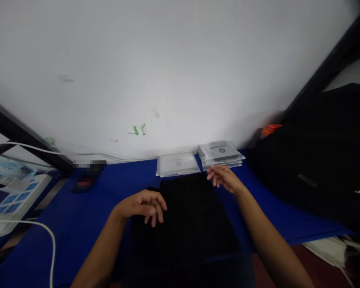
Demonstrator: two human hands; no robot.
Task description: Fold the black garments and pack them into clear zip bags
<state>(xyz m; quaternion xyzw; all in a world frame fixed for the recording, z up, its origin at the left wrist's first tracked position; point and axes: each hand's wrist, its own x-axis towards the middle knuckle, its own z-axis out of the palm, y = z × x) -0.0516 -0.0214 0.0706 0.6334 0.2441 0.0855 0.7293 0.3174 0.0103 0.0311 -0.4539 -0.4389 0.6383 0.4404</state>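
Note:
A piece of black cloth [192, 224], perhaps a folded garment, lies on the blue table cover [114, 180] in front of me. Over its left side hovers my left hand [147, 206], fingers apart and loosely curled, with nothing in them. My right hand [223, 179] is at the cloth's far right corner, its fingers spread and empty. Whether either hand touches the cloth I cannot tell. Just beyond my right hand sits a stack of flat translucent plastic bags [220, 154] with dark print. Another flat translucent bag [178, 164] lies left of that stack.
A large black bag [324, 160] fills the right side, with an orange item [271, 129] by the wall [180, 72]. At left are a white cable [52, 244] and a plastic container [18, 204] with blue labels. A dark blurred object [88, 176] lies at the back left.

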